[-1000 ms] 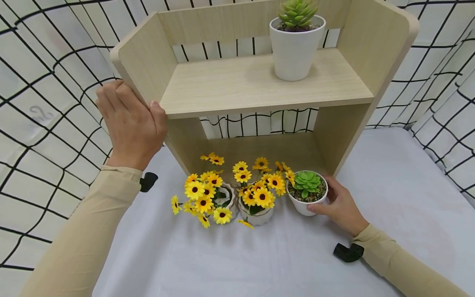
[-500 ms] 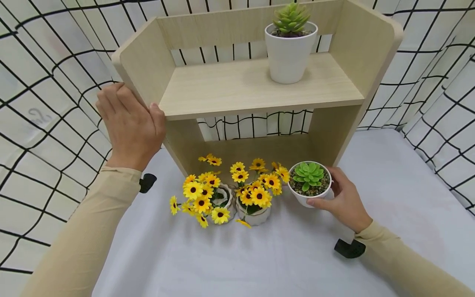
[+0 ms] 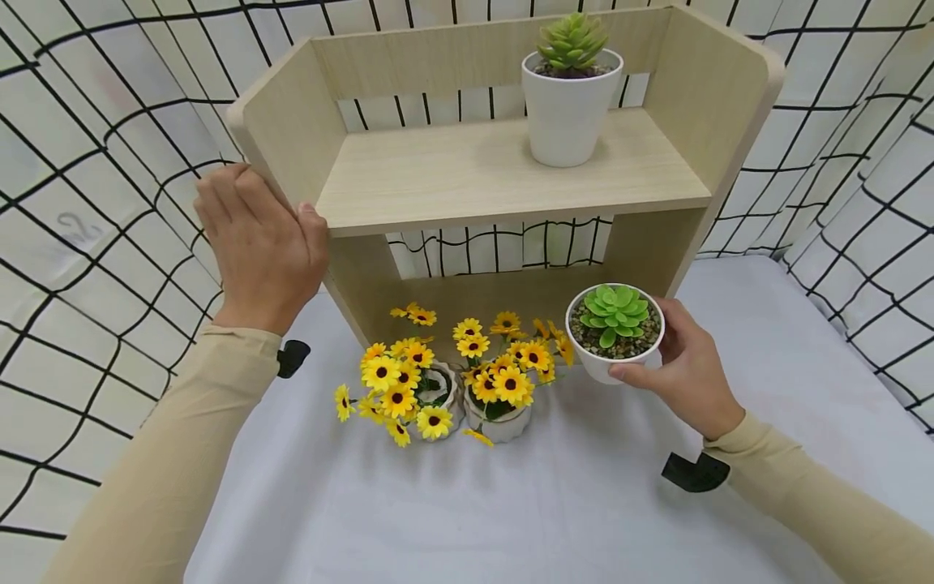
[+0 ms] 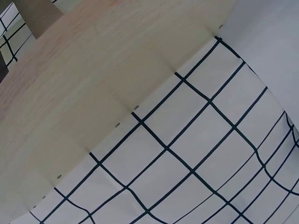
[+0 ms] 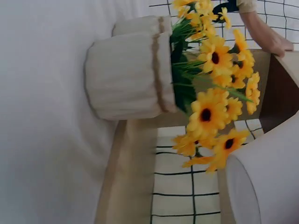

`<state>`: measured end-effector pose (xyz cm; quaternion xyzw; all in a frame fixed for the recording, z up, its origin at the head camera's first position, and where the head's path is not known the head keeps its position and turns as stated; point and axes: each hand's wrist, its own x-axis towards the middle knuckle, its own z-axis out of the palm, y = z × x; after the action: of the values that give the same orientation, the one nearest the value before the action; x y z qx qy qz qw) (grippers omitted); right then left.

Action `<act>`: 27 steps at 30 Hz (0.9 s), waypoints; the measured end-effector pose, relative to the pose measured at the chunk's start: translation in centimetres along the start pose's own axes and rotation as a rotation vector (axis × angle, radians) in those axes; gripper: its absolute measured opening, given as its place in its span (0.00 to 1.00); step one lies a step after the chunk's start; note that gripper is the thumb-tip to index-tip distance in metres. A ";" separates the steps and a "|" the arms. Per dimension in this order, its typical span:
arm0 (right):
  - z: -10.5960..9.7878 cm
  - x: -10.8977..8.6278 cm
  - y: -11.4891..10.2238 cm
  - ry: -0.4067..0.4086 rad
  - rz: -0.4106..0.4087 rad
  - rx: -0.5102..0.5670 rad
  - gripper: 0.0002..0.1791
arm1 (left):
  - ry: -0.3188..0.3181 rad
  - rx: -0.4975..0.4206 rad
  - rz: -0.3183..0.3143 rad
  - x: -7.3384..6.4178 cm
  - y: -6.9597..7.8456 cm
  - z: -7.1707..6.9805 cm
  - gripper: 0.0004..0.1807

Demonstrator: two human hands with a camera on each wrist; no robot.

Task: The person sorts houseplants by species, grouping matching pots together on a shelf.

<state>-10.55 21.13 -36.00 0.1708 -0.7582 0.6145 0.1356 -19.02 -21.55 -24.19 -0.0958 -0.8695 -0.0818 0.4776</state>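
Note:
My left hand [image 3: 263, 243] grips the left side panel of the wooden shelf [image 3: 511, 174], thumb at its front edge. In the left wrist view the panel [image 4: 93, 88] fills the upper left. My right hand [image 3: 693, 369] holds a small white pot with a green succulent [image 3: 614, 316] by its right rim, thumb in front. The pot is off the table, tilted a little, before the lower compartment. In the right wrist view part of this white pot [image 5: 275, 177] shows at lower right. Left of it stand two pots of yellow flowers [image 3: 503, 385] [image 3: 416, 389].
A taller white pot with a succulent [image 3: 569, 113] stands on the upper board, right of centre. Black wire mesh [image 3: 109, 268] over white sheeting surrounds the shelf. White cloth [image 3: 474, 511] covers the table.
My right hand has lifted the succulent pot off the table, raising it up and slightly right towards the shelf. My left hand stays on the panel. The flower pots stand where they were.

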 end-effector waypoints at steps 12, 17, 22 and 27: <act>1.0 1.5 -3.0 0.009 -0.050 0.094 0.48 | -0.009 -0.005 0.005 0.0 0.0 -0.1 0.26; 1.7 2.4 -4.7 0.014 -0.067 -0.013 0.48 | -0.005 0.002 0.010 0.0 -0.1 -0.2 0.26; 2.4 3.5 -6.6 0.025 -0.090 -0.059 0.48 | 0.020 -0.013 0.019 0.0 -0.1 -0.1 0.24; 3.1 4.4 -8.5 0.037 -0.118 -0.043 0.49 | 0.031 -0.020 0.023 0.1 -0.1 0.0 0.24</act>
<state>-10.94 16.08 -27.32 0.2009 -0.7573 0.5920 0.1891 -19.06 -21.66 -24.13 -0.1093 -0.8600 -0.0866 0.4909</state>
